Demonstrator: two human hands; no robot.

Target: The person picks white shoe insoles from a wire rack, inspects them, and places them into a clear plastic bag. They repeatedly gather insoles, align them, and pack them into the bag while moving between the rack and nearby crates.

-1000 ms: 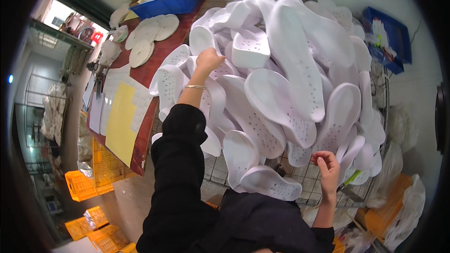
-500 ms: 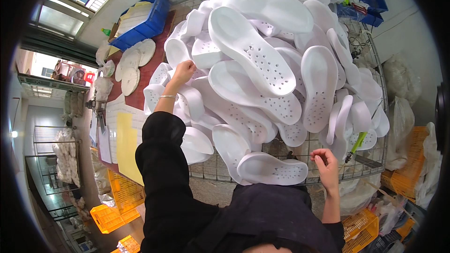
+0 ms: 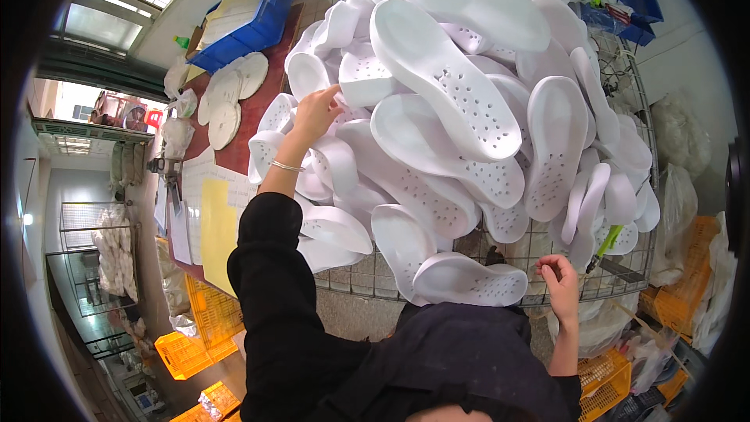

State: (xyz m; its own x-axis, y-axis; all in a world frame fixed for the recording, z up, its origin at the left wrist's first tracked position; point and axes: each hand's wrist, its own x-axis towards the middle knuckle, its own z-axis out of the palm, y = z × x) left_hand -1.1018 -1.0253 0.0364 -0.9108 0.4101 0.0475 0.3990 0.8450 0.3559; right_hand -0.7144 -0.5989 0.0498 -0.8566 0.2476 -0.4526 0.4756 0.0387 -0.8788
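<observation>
A heap of white foam insoles fills the wire mesh table before me, many with small holes at one end. My left hand reaches over the heap's left side, index finger stretched towards the edge of a thick insole; whether it touches cannot be told. Nothing shows in that hand. At the near right edge, my right hand hovers with loosely bent fingers and thumb apart, nothing visible in it. Nearest to it lies an insole on its side. Below my left wrist rests another insole.
Left of the heap, a red-brown tabletop bears white round pads, a yellow sheet and a blue bin. A green-handled tool lies at right. Orange crates stand below on both sides.
My view has shifted, so the heap sits further right. My left hand has gone from a closed fist to a stretched index finger. An insole with holes now shows at the heap's lower left.
</observation>
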